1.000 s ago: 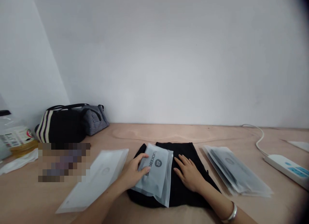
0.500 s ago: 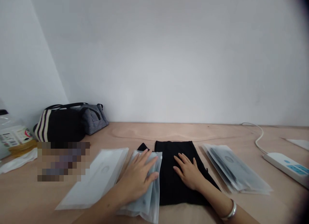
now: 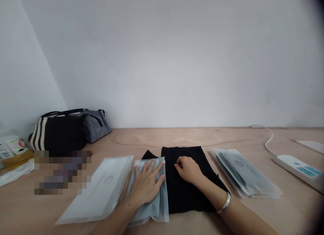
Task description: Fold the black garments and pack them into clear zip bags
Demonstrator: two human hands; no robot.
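Maybe the clear bag is light, soft, slippery; pinch its right edge. Left hand lies spread on it; right hand makes a loose fist over black cloth.

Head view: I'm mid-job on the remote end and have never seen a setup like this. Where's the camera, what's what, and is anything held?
There is no machine here: the two bare hands belong to the person wearing the camera on their head, which looks forward and down. This is the only viewpoint. The left hand lies spread on a clear pouch, pressing rather than gripping it. The right hand is curled over black cloth; whether it pinches any, I can't tell. Also on the table: white packets to the left, a pouch stack and power strip to the right, and two bags and a bottle at far left.
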